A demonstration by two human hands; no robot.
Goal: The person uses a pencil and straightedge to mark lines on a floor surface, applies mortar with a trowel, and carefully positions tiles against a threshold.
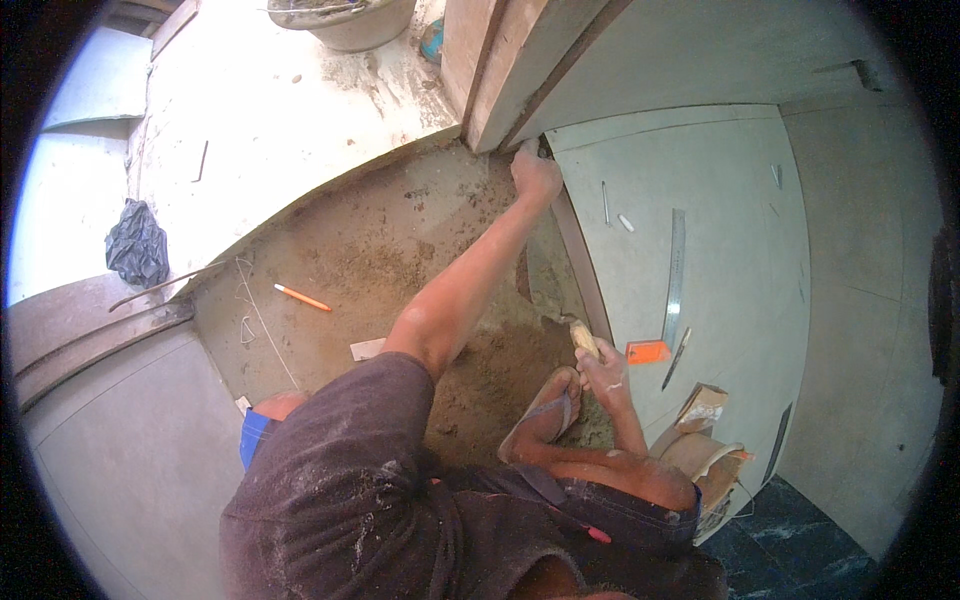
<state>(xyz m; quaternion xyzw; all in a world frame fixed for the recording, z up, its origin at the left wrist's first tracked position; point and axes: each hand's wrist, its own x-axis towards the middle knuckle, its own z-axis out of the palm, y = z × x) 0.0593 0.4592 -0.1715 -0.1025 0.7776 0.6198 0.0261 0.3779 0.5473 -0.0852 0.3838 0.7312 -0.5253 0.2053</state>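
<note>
My left hand [537, 177] reaches to the far corner of the sandy patch, at the foot of the wooden door frame [490, 75]. Its fingers are curled closed, and whatever they hold is hidden. Low over the right side of the patch, my right hand [604, 378] grips the pale wooden handle of a trowel [583, 340]. The trowel's blade points toward the mortar and is hard to tell from it. Between my arms lies the rough brown mortar bed [470, 400], bordered on the right by the edge of the pale tiles [740, 250].
On the right tiles lie a metal ruler [675, 275], an orange block [648, 351], a pen-like tool [677, 358] and a torn bag [700, 455]. An orange pencil [303, 298] rests on the bed. A mortar basin [360, 25] and black plastic bag [137, 243] stand beyond.
</note>
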